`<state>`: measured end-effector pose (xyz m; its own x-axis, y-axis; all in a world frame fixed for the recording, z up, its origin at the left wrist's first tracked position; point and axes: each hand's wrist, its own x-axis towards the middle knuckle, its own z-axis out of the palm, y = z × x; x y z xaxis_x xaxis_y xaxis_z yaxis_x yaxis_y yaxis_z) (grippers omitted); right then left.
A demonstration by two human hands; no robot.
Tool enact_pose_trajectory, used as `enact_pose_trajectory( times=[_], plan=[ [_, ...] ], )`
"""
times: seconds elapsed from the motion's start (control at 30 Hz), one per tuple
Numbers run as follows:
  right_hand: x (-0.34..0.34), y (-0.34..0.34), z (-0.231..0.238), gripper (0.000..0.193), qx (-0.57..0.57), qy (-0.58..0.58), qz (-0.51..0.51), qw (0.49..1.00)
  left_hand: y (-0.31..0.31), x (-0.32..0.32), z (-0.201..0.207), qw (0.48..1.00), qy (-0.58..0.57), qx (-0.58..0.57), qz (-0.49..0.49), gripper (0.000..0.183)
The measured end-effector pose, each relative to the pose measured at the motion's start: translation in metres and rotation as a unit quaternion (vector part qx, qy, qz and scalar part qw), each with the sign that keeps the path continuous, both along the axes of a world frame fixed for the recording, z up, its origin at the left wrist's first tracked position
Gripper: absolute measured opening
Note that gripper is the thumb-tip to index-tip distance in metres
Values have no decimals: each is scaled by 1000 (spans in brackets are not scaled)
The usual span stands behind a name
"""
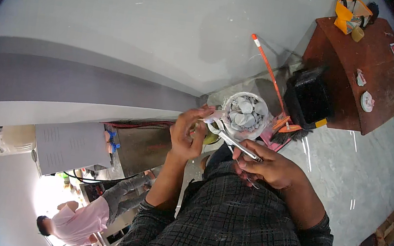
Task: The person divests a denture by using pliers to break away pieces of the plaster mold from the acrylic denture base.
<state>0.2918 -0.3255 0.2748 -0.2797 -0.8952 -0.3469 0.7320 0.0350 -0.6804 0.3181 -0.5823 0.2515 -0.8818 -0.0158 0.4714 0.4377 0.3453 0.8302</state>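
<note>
My left hand [188, 131] is closed in a pinch on a small pale, pinkish-white piece [214, 117]. My right hand [270, 167] grips a silvery plier-like tool [238, 144] with two long handles spread apart. Its whitened jaws are at the pale piece, close to my left fingertips; whether they bite on it I cannot tell. Just beyond both hands stands a white bucket [230, 97], its rim dusted white. Broken grey-white chunks [244, 113] that look like plaster fill it, several of them round and flat.
Right of the bucket are a black bin [310, 98], an orange-handled broom [270, 68] and a pink dustpan [278, 144]. A brown table [386, 62] holds a yellow bag [346, 19] and white pieces [367, 101]. At left, a person in pink [82, 219] is near a grey cabinet [72, 148].
</note>
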Motion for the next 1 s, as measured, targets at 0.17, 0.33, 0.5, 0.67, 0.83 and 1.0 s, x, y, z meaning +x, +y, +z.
enact_pose_trajectory(
  times=[0.17, 0.33, 0.5, 0.67, 0.83, 1.0],
  plan=[
    [-2, 2, 5, 24, -8, -3, 36, 999, 5, -6, 10, 916, -197, 314, -154, 76],
    [-8, 5, 11, 23, 2, -25, 68, 997, -5, -9, 6, 909, -248, 240, -234, 82],
    [-10, 7, 9, 25, 13, -27, 97, 995, -10, -14, 10, 949, -218, 70, -215, 58],
    [-9, 8, 10, 29, 4, -41, 101, 994, -1, -9, 20, 945, -274, 91, -156, 55],
    [-10, 6, 16, 34, 2, -45, 102, 994, 3, -3, 13, 937, -279, 183, -101, 56],
    [-10, 5, 13, 34, 9, -37, 109, 993, 1, -5, 9, 956, -240, 131, -102, 54]
  ],
)
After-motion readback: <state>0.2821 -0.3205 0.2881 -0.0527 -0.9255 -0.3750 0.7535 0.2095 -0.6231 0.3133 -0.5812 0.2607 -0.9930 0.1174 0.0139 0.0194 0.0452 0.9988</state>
